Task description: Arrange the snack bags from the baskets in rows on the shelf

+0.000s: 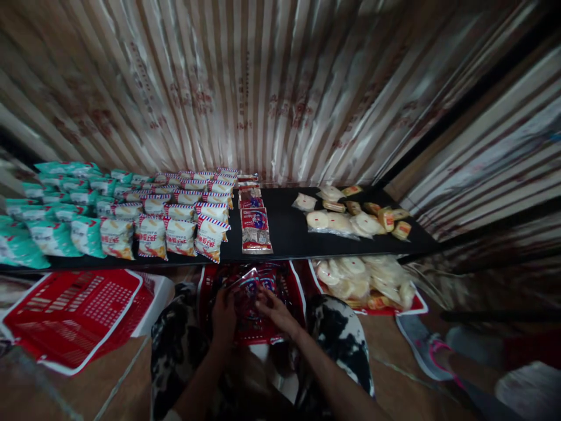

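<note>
My left hand (pixel 224 313) and my right hand (pixel 278 313) are over a red basket (pixel 300 286) between my knees. Between them is a shiny dark red and blue snack packet (pixel 249 287). The left fingers close on its left side, and the right thumb and fingers touch its right side. More packets of the same look lie beneath in the basket, dim and partly covered by my hands. On the black shelf (pixel 284 234) just ahead, a column of similar red packets (pixel 255 228) lies flat, front to back.
Rows of white snack bags (pixel 179 235) and teal snack bags (pixel 52 238) stand at the shelf's left. Clear packs of pale round pieces (pixel 333 222) lie at its right. A red basket (pixel 83 310) is at left, bagged goods (pixel 363 280) at right. Another person's foot (pixel 423 345) is nearby.
</note>
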`<state>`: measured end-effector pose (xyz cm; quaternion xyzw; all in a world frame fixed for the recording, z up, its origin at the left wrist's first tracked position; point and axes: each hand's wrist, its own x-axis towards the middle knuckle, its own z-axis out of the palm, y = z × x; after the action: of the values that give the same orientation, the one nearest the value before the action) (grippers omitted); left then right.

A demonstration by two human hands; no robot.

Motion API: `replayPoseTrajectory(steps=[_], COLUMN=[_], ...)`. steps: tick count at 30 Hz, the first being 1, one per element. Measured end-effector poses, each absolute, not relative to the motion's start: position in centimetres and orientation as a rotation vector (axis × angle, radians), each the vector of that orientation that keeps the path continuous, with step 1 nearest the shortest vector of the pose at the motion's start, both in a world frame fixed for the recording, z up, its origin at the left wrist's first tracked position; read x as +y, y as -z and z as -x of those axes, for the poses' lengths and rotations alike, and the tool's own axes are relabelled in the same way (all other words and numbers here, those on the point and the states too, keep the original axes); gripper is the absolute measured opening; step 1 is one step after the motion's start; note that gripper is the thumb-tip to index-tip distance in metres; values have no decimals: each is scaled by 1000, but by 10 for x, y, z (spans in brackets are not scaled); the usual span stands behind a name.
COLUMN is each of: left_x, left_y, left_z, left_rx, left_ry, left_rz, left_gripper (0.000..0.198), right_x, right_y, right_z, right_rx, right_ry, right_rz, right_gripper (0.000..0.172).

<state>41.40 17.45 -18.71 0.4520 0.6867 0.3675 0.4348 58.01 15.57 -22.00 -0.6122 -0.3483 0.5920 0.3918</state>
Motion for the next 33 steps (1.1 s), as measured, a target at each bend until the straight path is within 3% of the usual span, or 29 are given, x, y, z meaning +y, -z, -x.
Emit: replayPoseTrajectory(steps=[6,9,16,24,33], left_x=[184,196,220,228,280], left_y=[132,108,76,76,93], left_z=[-420,-428,-443,-467,-501], left_rx=[1468,1403,1336,1262,1464], left_ry=[-1159,-1178,-1231,-1069,-918], left_rz=[-830,-798,-821,-955,-1204], left_gripper=[30,35,41,39,16], right_x=[153,154,149,158,208], right_y=[179,163,145,127,110], right_z=[-600,-608,-616,-623,-632], right_rx=[-1093,-1101,-834,-613,-631], right_ry=[-1464,-1534,-1585,-1524,-1396], right_rz=[1426,1318,1293,1229,1277], right_gripper=[57,50,45,43,37])
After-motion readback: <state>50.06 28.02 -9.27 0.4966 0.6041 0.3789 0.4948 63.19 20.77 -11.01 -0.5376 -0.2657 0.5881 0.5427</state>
